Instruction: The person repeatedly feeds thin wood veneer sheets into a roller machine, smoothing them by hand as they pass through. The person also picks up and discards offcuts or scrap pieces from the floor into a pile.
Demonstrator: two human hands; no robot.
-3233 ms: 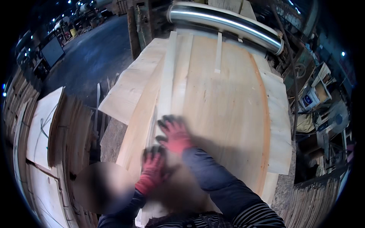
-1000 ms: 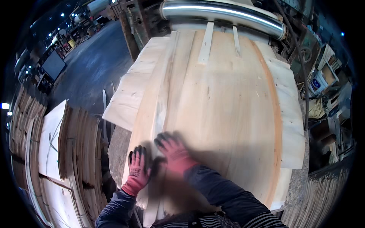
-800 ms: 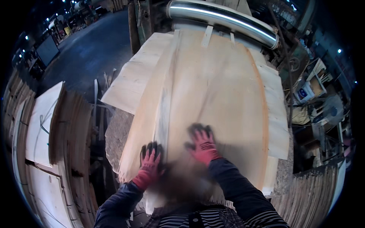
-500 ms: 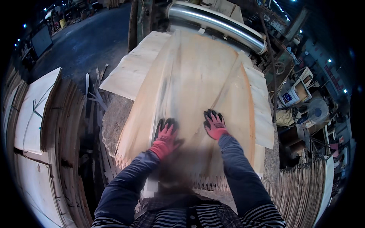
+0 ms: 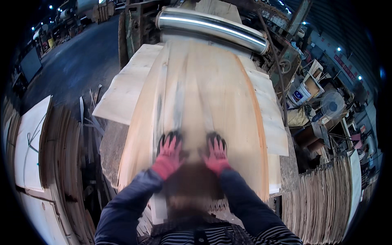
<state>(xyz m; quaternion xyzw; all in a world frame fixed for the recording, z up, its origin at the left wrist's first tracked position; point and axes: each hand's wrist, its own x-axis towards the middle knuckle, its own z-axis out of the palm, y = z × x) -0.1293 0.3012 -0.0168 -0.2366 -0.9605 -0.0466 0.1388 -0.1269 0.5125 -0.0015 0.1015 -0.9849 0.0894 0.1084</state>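
A wide sheet of wood veneer (image 5: 228, 94) stretches from near my body to the shiny metal roller (image 5: 212, 27) at the far end. Its surface shows long pale and grey streaks, and an orange-brown strip runs along its right side. My left hand (image 5: 168, 154), in a pink glove with black fingertips, rests flat on the veneer with fingers spread. To its right my right hand (image 5: 215, 152), gloved alike, also presses flat on the sheet, fingers apart. Neither hand grips anything. Paler veneer sheets (image 5: 130, 87) stick out from under the streaked one on both sides.
Upright stacks of veneer stand at the left (image 5: 61, 151) and at the lower right (image 5: 322, 204). A white bucket (image 5: 300, 94) and a fan (image 5: 332, 104) are on the right. Thin wood scraps lie left of the worktable, and dark floor (image 5: 77, 65) extends beyond.
My right hand has moved left across the veneer, closer to my left hand. The diagonal fold right of centre now runs nearer the middle. The whole view has shifted slightly.
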